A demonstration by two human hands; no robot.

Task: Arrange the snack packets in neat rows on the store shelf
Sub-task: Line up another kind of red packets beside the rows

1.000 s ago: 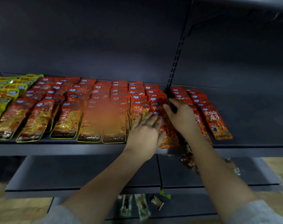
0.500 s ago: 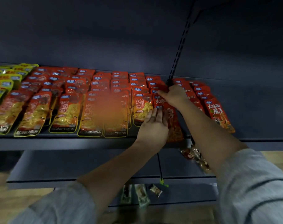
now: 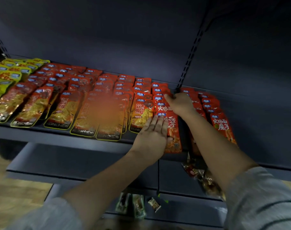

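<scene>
Snack packets [image 3: 85, 100] lie flat in rows on the dark shelf [image 3: 61, 135], filling it from 9 o'clock across to about 3 o'clock. Most of them are red and orange. A few yellow packets [image 3: 6, 75] sit at the far 9 o'clock end. Each row runs from the front edge back toward the wall, with the packets overlapping like roof tiles.

One red packet [image 3: 173, 133] lies at the front of a row near the middle. The left hand [image 3: 152, 135] rests flat on it with straight fingers, pressing on its 9 o'clock side. It is not gripping anything.

The right hand [image 3: 180, 103] is farther back, toward 12 o'clock from the left hand. Its fingers curl over the tops of the red packets in that same row. I cannot tell if it is really pinching one.

At 3 o'clock from the right arm are more rows of red packets [image 3: 222, 125].

Down at 6 o'clock there is a lower shelf [image 3: 75, 160]. Loose clear snack bags [image 3: 203, 178] lie on it under the right arm. Lower still, a few small green packets [image 3: 133, 205] lie on a bottom shelf. Both arms wear light grey sleeves [image 3: 261, 196].
</scene>
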